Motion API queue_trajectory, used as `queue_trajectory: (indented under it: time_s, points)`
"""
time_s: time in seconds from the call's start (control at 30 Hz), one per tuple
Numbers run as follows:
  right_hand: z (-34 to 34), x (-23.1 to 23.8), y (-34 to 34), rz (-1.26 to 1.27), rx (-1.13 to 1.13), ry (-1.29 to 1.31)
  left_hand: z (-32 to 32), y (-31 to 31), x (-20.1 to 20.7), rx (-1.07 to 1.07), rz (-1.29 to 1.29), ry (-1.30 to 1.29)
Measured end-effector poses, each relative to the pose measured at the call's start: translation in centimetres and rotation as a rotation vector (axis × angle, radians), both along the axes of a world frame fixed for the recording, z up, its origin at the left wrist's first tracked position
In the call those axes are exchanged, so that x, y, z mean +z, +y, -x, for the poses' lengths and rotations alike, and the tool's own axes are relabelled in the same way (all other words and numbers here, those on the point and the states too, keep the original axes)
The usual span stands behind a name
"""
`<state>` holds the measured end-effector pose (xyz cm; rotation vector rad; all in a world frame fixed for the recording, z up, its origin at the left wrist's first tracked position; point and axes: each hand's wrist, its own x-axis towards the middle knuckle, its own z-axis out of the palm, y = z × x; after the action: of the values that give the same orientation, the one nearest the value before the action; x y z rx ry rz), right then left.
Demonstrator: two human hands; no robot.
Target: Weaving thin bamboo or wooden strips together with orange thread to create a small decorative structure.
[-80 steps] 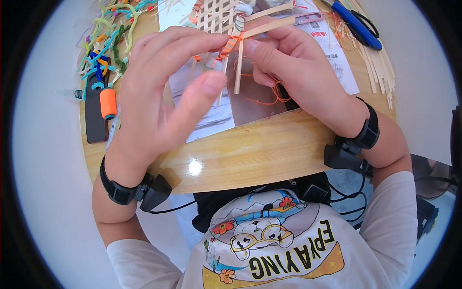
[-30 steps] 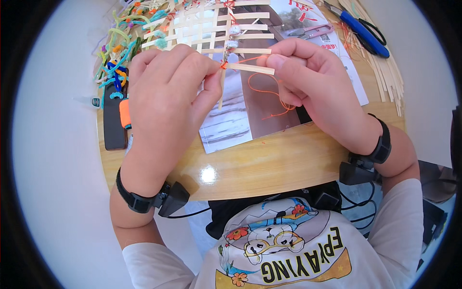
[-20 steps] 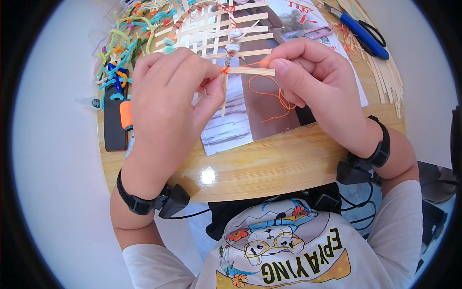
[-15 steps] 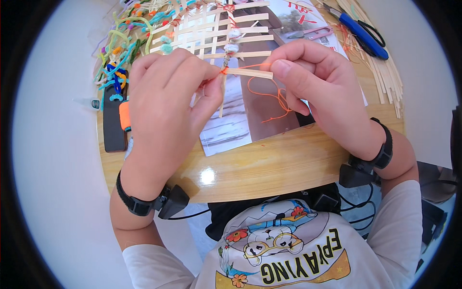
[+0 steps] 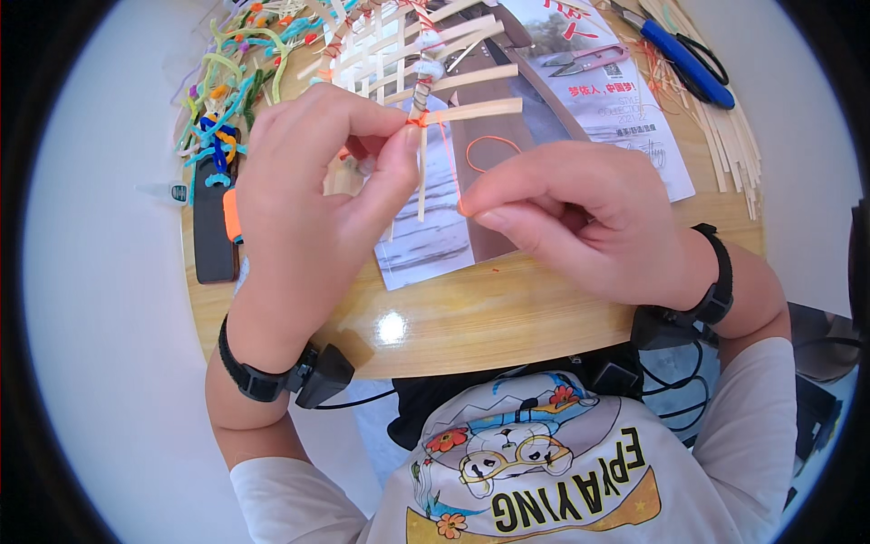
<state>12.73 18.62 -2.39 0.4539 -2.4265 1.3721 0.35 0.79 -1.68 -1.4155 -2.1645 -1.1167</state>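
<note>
Left hand (image 5: 319, 168): pinching lattice (image 5: 462, 81)
Right hand (image 5: 575, 218): pinching thread (image 5: 452, 163)
Thread: apparently binding an edge strip (image 5: 478, 111)
Next wrap: probably needing steady tension

Wood-grain table (image 5: 507, 317), magazine (image 5: 421, 254), loose pale strips (image 5: 739, 163)

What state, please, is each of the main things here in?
Left hand, pinching the woven strips
Right hand, pinching the orange thread
Orange thread, stretched straight from strips to right hand, one loop loose
Woven strips, tied, ends sticking out
Pink snips, lying on the magazine, blades parted
Magazine, lying flat, partly covered
Blue-handled tool, lying, open or shut unclear
Orange spool, wound, partly hidden
Pipe cleaners, heaped, tangled
</note>
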Motion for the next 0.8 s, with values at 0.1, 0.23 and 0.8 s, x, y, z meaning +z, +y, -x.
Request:
queue_trajectory:
  time_s: [0.1,0.23,0.8]
  points:
    - [0.5,-0.9,0.0,-0.029,0.002,0.068,-0.1,-0.2,0.0,-0.043,-0.05,-0.084]
    - [0.8,-1.0,0.1,-0.015,-0.009,-0.088,-0.5,-0.9,0.4,-0.107,-0.033,-0.137]
    - [1.1,-0.1,0.8,0.563,-0.031,-0.514,-0.1,-0.1,0.2,-0.053,0.011,0.218]
